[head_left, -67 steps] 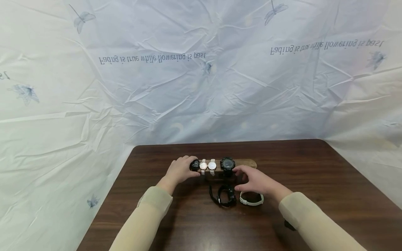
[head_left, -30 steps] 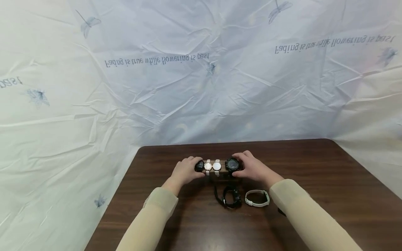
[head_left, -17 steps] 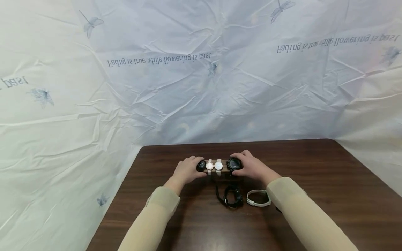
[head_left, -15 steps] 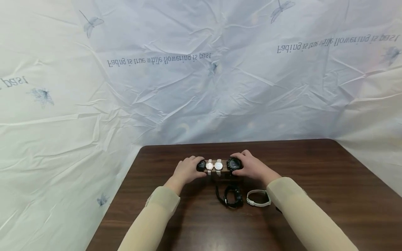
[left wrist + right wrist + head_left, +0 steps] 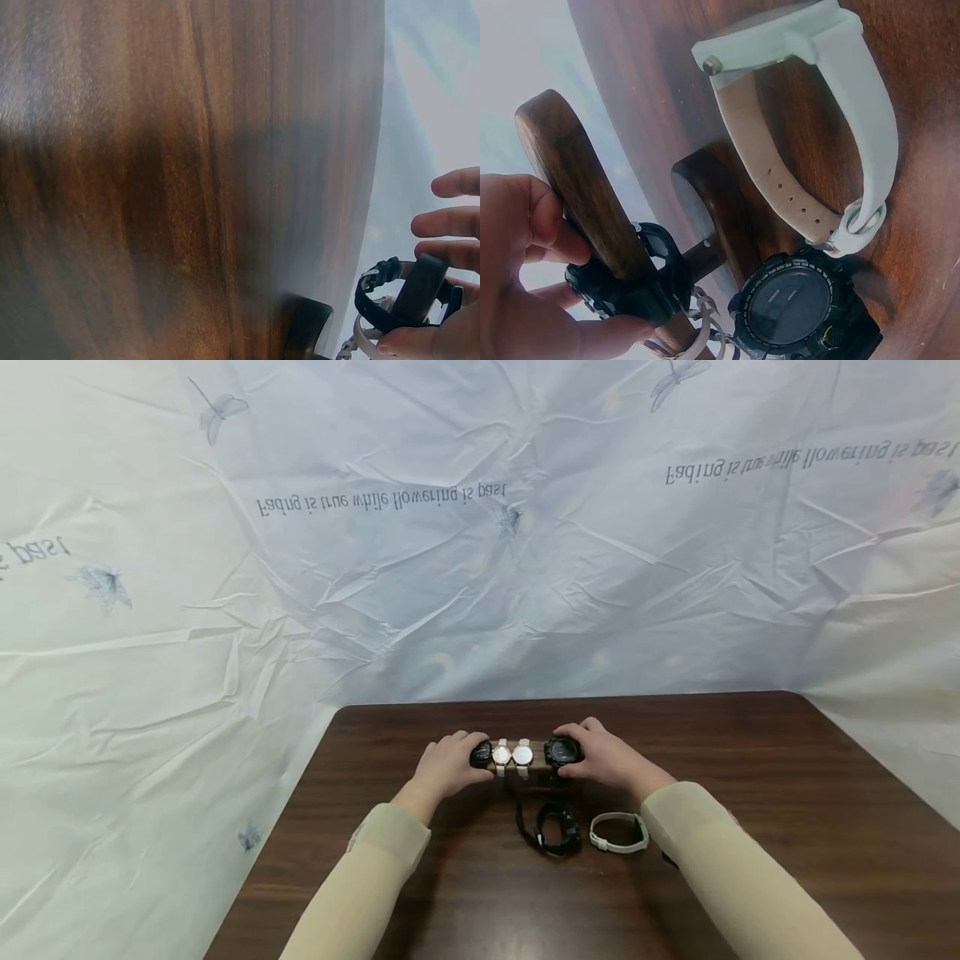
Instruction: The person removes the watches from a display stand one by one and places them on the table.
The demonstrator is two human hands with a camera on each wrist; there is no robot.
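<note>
The stand (image 5: pixel 534 758) sits mid-table, both ends covered by the left hand (image 5: pixel 446 766) and right hand (image 5: pixel 609 760). Just in front of it a black watch (image 5: pixel 550 830) and a white watch (image 5: pixel 618 832) lie side by side, blocking the near approach. The table (image 5: pixel 787 793) lies open to the right, behind the stand, and along the near edge.

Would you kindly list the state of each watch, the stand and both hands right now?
Wooden stand: upright on the table, held at both ends.
Large black watch: strapped on the stand.
Two white-faced watches: strapped on the stand.
Loose black watch: lying on the table.
White watch: lying on the table, strap closed.
Left hand: grips the stand's end.
Right hand: grips the stand's other end.
</note>
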